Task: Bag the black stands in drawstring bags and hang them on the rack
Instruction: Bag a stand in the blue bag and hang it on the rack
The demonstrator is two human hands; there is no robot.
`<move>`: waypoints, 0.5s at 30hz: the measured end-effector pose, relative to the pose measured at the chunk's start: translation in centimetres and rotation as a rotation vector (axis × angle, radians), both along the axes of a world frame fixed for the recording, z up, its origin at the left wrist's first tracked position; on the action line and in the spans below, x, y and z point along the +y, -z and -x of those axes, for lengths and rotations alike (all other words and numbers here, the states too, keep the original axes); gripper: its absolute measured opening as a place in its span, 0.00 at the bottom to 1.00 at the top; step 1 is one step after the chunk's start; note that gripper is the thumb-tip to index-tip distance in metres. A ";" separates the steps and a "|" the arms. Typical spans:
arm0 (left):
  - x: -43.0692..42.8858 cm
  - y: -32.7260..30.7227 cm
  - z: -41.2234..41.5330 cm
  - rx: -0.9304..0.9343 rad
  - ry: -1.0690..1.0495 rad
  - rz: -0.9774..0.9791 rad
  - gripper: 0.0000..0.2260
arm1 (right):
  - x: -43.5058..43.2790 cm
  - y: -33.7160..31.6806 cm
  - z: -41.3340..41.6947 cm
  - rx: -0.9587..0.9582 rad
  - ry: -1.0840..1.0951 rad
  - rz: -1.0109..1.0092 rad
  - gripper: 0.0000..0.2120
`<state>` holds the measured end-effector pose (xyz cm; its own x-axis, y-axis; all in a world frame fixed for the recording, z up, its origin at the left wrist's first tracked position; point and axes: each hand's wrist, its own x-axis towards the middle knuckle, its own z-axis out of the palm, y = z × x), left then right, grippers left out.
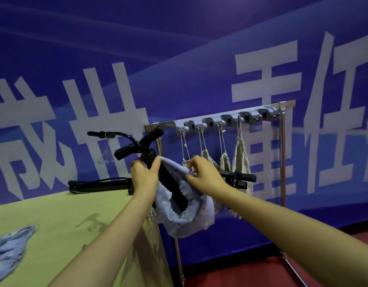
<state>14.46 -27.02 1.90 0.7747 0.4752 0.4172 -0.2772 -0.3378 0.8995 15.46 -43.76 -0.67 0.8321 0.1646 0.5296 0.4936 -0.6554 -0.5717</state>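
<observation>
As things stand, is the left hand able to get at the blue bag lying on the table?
Probably not yet: the left hand grips the black stand, half inside the held bag. The blue bag lies unobstructed on the table.

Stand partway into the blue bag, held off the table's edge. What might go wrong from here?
The black stand splays its legs above the blue bag; they may snag the rim the right hand pinches. The left hand grips the stand past the table; a slip would likely drop both to the floor. Hung cream bags close behind could get knocked.
</observation>
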 end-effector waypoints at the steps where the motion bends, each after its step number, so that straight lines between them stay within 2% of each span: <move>1: -0.1 0.1 0.0 -0.008 0.012 -0.003 0.16 | 0.8 -0.1 0.8 -0.063 -0.036 -0.049 0.07; 3: -0.3 0.4 0.1 -0.017 0.022 -0.021 0.15 | 2.3 -0.1 1.9 -0.087 -0.128 -0.071 0.12; 5: -0.4 0.7 0.2 -0.011 0.022 -0.040 0.15 | 3.2 0.9 2.0 -0.064 -0.167 0.006 0.28; 6: -0.5 0.7 0.3 -0.010 0.023 -0.042 0.15 | 3.4 1.6 1.6 -0.046 -0.101 0.087 0.31; 9: -0.6 0.6 0.5 -0.020 0.036 -0.019 0.14 | 3.0 3.4 0.0 -0.030 0.232 0.354 0.31; 11: -0.6 0.5 0.7 -0.016 0.065 -0.019 0.15 | 2.6 3.7 -0.7 -0.055 0.279 0.432 0.28; 13: -0.6 0.5 0.7 -0.010 0.096 -0.012 0.15 | 2.1 3.2 -0.9 -0.028 0.280 0.500 0.21; 15: -0.4 0.7 0.6 0.010 0.108 0.000 0.14 | 1.3 2.5 -1.1 0.031 0.278 0.461 0.13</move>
